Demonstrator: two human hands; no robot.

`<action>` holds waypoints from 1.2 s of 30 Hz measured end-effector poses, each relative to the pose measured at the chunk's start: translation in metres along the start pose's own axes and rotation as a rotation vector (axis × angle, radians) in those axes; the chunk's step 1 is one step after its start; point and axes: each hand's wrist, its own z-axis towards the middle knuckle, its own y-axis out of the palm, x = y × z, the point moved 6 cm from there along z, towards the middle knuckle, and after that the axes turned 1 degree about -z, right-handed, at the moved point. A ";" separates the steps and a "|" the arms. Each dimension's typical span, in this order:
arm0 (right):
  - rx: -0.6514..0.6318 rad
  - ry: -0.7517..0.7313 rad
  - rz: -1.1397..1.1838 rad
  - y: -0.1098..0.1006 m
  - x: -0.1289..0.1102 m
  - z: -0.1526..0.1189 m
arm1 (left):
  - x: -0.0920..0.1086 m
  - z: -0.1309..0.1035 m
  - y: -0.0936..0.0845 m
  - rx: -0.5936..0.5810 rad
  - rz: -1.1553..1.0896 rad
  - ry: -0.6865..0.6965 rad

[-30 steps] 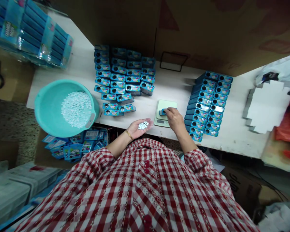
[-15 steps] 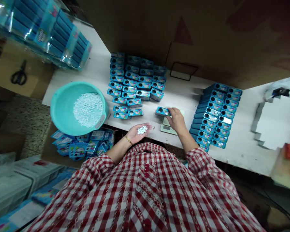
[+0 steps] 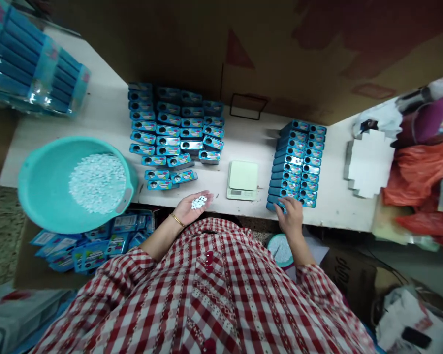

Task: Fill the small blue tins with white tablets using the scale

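Observation:
Palm up near the table's front edge, my left hand (image 3: 190,208) cups a small heap of white pieces (image 3: 199,202). My right hand (image 3: 291,215) has its thumb and fingers around a blue tin (image 3: 276,206) at the front end of the right-hand rows of tins (image 3: 292,167). Between my hands lies a pale green scale (image 3: 243,176) with nothing on it. A larger group of blue tins (image 3: 168,131) stands behind my left hand. To the left, a turquoise tub (image 3: 33,187) holds many white pieces.
A large cardboard box (image 3: 192,44) rises behind the tins. White cut-out card (image 3: 369,164) and red plastic bags (image 3: 417,172) lie right. Below the table are a box of blue packets (image 3: 92,253) and a small tub of white pieces (image 3: 280,250).
My right hand has moved from the scale to the front of the right rows, with the tin. The scale is now uncovered. The view has shifted right; my left hand still holds its pieces.

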 end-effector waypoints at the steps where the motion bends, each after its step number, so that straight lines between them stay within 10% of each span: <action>1: -0.051 -0.009 -0.078 -0.005 0.013 -0.018 | -0.003 0.002 0.004 -0.005 0.015 -0.012; 8: -0.130 -0.138 -0.352 0.003 0.019 -0.045 | -0.018 0.007 0.033 -0.052 0.082 -0.056; 14: -0.142 -0.304 -0.252 0.004 -0.053 0.022 | -0.026 0.007 0.034 -0.054 0.072 -0.054; 20: -0.238 -0.392 -0.162 0.054 -0.089 0.086 | -0.030 0.003 0.029 -0.059 0.060 -0.054; 30: 0.049 -0.034 0.170 0.019 -0.001 0.053 | -0.022 0.001 0.013 -0.026 0.024 -0.020; 36: 0.049 0.036 0.215 0.022 0.004 0.042 | -0.020 0.001 0.015 -0.015 0.034 -0.026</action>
